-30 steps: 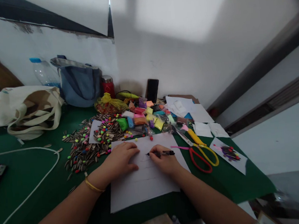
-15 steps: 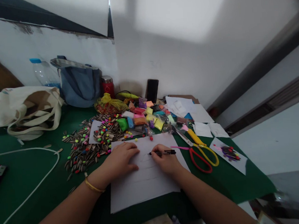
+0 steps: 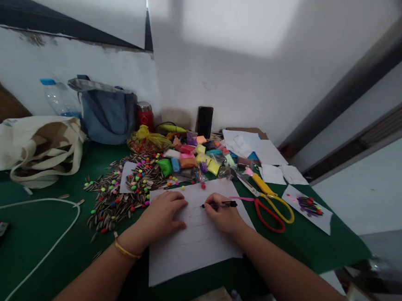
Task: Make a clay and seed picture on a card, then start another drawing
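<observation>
A white sheet of paper (image 3: 194,243) lies on the green table (image 3: 47,227) in front of me, with faint pen lines on it. My left hand (image 3: 160,214) rests flat on the paper's left part, fingers together and stretched out, holding it down. My right hand (image 3: 223,216) is closed on a black pen (image 3: 221,204) whose tip touches the paper near the middle. A yellow band sits on my left wrist.
Sunflower seeds with small coloured balls (image 3: 121,194) spread left of the paper. Coloured clay packets (image 3: 191,158) lie behind it. Yellow scissors (image 3: 272,196) and red scissors (image 3: 267,215) lie to the right, with paper scraps (image 3: 275,172). Bags (image 3: 37,149), a bottle, a phone (image 3: 204,121) and a white cable (image 3: 54,236) stand around.
My right hand and the pen have slid slightly to the right across the paper. My left hand has stayed in place.
</observation>
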Demonstrator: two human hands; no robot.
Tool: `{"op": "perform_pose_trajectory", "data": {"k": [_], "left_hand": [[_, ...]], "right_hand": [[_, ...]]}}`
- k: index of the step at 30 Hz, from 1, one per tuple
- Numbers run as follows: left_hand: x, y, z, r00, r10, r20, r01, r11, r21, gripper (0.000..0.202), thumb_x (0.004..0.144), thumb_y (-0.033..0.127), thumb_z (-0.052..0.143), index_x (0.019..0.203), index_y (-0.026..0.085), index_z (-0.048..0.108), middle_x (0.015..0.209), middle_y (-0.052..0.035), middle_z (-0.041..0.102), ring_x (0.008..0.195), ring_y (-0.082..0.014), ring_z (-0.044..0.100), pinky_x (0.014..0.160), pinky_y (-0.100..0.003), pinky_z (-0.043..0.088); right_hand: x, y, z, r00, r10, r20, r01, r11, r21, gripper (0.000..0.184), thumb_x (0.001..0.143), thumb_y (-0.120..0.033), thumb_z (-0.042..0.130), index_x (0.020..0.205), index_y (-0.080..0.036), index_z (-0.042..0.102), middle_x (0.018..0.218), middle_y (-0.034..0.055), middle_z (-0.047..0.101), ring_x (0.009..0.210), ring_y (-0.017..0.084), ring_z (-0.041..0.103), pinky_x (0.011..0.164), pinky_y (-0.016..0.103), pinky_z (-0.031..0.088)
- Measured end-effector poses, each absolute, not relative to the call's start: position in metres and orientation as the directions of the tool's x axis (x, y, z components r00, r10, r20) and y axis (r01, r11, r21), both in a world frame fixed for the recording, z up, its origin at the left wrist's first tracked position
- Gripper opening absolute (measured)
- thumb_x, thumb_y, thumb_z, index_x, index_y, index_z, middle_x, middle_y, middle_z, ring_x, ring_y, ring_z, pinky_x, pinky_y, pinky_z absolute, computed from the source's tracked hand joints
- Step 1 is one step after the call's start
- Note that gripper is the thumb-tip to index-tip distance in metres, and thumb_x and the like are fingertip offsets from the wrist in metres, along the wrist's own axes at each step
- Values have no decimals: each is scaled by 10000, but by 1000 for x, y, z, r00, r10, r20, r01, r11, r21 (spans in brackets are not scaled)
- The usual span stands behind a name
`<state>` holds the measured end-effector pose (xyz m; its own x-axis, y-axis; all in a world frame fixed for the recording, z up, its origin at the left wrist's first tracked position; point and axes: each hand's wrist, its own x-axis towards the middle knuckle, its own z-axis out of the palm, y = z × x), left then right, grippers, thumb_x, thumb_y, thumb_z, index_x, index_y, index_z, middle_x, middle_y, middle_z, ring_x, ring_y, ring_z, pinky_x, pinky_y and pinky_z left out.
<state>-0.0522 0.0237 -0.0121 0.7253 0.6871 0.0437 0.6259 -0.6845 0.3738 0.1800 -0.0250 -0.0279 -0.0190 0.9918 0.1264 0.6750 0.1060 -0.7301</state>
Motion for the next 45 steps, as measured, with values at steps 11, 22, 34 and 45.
{"op": "perform_pose_trajectory", "data": {"k": [11,22,34,45], "left_hand": [[-52,25,-15,725,687,41,628,-685,369,553,714,402,785,1224,253,633,1285,-66,589,1201,-278,513,1023,-411,398],[-52,23,-11,726,686,44,629,-689,359,548,714,398,784,1220,245,638,1280,-70,592,1190,-277,520,1017,-411,409],[-52,23,-9,717,696,25,642,-675,363,556,702,391,794,1216,248,641,1287,-73,592,1200,-284,516,1031,-415,397],[-51,23,-8,720,693,26,636,-675,375,548,708,404,784,1212,244,638,1283,-72,586,1197,-278,514,1024,-404,397]], "right_hand": [[181,-25,-30,-29,992,123,663,111,-740,88,824,-225,553,794,-201,631,777,19,657,752,175,609,672,276,427],[179,-27,-27,-9,997,75,653,62,-755,75,766,-191,558,719,-199,615,706,4,631,682,160,577,605,253,402],[180,-27,-34,-7,996,90,621,75,-780,76,729,-195,539,663,-202,575,643,-12,589,625,147,543,563,245,379],[184,-26,-29,-88,984,156,528,179,-830,119,809,-244,583,881,-207,670,873,31,689,824,180,629,755,283,490]]}}
